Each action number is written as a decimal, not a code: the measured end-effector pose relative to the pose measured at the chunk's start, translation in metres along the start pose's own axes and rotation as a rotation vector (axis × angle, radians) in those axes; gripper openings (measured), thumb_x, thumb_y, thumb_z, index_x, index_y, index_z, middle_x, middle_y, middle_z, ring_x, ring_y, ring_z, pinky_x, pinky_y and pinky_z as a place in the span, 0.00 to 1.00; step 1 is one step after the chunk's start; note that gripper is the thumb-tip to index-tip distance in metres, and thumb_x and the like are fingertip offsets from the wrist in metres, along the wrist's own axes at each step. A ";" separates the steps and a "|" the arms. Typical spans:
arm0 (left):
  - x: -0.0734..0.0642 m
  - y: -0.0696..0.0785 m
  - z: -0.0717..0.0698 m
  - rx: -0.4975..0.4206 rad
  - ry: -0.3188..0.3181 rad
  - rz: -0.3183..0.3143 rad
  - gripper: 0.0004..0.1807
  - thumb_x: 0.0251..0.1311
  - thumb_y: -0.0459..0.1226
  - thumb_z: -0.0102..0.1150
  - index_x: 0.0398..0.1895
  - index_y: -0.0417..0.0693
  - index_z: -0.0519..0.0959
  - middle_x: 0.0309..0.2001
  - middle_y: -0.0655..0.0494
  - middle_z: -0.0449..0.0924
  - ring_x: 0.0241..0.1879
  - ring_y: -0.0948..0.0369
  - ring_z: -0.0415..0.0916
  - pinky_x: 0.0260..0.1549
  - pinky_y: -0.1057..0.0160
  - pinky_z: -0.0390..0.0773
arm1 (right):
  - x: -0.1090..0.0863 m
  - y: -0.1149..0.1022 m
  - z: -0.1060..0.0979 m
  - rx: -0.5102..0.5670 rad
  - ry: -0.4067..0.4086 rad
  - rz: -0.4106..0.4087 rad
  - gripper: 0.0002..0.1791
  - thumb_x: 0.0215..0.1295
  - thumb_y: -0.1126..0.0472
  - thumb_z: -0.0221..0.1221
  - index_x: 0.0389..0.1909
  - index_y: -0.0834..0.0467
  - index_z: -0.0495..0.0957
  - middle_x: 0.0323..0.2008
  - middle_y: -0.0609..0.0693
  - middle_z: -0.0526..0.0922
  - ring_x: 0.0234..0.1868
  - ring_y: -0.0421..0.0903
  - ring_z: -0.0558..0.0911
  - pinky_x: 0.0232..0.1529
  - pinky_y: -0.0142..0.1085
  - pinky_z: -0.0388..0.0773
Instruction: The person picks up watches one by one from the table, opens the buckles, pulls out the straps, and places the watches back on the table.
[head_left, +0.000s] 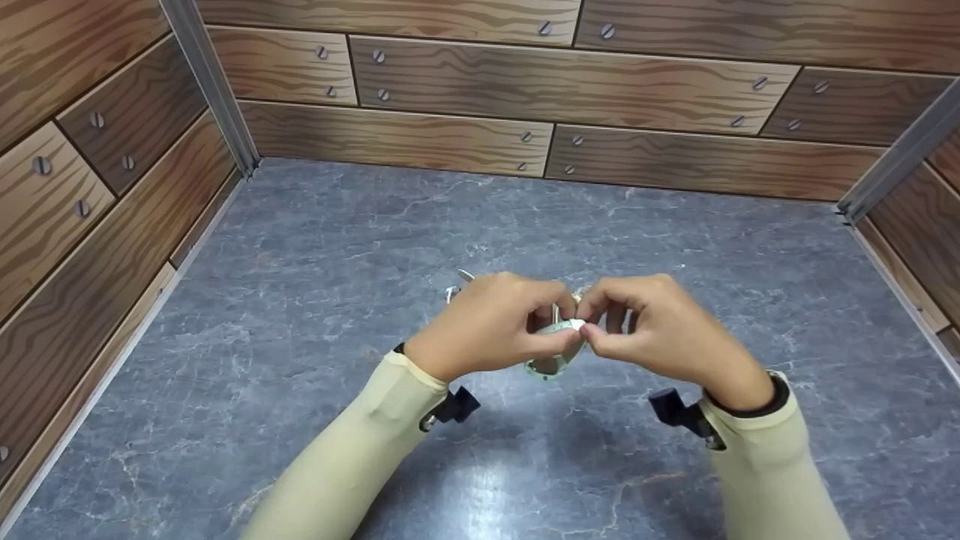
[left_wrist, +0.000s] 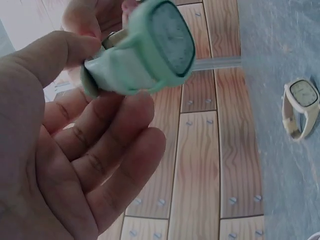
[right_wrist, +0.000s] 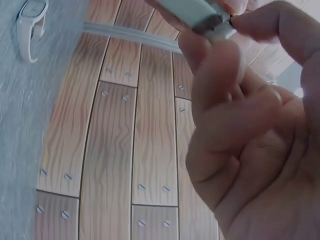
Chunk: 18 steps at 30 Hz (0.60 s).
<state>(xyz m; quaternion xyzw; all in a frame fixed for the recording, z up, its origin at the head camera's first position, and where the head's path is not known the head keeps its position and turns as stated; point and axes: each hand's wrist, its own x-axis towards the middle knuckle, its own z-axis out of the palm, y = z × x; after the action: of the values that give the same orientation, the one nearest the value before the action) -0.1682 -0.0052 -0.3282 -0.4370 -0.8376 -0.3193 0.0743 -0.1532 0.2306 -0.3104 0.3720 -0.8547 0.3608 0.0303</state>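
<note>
Both hands meet over the table around a mint-green wristwatch [left_wrist: 172, 37] with a square case. Its strap is looped and the case hangs below the fingers in the head view. My left hand [head_left: 502, 322] pinches the strap between thumb and fingers, other fingers loosely bent. Opposite it, my right hand [head_left: 660, 326] pinches the strap near the metal buckle [right_wrist: 212, 22] with thumb and forefinger. Fingers hide part of the fastening. A cream wristwatch [left_wrist: 304, 94] with a square dial stands on the table beyond the hands.
Partly hidden behind the left hand, small pale and metallic pieces [head_left: 466, 275] show on the grey marble-patterned table [head_left: 337, 232]. Wood-plank-patterned walls [head_left: 450, 75] enclose the back and sides. Each wrist carries a small black camera mount [head_left: 457, 405].
</note>
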 end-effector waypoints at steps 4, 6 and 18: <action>0.000 0.000 0.002 -0.023 -0.036 0.015 0.07 0.70 0.45 0.63 0.40 0.53 0.86 0.20 0.65 0.72 0.20 0.71 0.63 0.22 0.71 0.63 | 0.000 0.000 0.000 -0.040 -0.064 0.007 0.12 0.61 0.73 0.64 0.36 0.51 0.85 0.29 0.40 0.86 0.24 0.36 0.81 0.24 0.32 0.79; 0.000 0.000 0.002 -0.038 -0.059 0.025 0.08 0.71 0.43 0.62 0.40 0.52 0.87 0.21 0.64 0.72 0.20 0.71 0.63 0.22 0.72 0.64 | 0.000 0.000 0.000 -0.071 -0.088 -0.003 0.12 0.61 0.73 0.63 0.36 0.52 0.86 0.29 0.40 0.87 0.25 0.35 0.81 0.24 0.32 0.80; 0.001 0.001 0.003 -0.102 -0.014 -0.005 0.10 0.72 0.46 0.62 0.38 0.50 0.83 0.19 0.64 0.72 0.18 0.70 0.63 0.21 0.70 0.64 | 0.000 -0.001 0.002 -0.250 0.019 -0.168 0.10 0.58 0.72 0.63 0.34 0.54 0.81 0.28 0.39 0.83 0.27 0.32 0.78 0.25 0.28 0.77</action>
<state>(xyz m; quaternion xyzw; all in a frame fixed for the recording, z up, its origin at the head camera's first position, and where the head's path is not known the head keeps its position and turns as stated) -0.1677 -0.0028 -0.3297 -0.4403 -0.8219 -0.3586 0.0455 -0.1525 0.2286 -0.3118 0.4320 -0.8586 0.2512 0.1144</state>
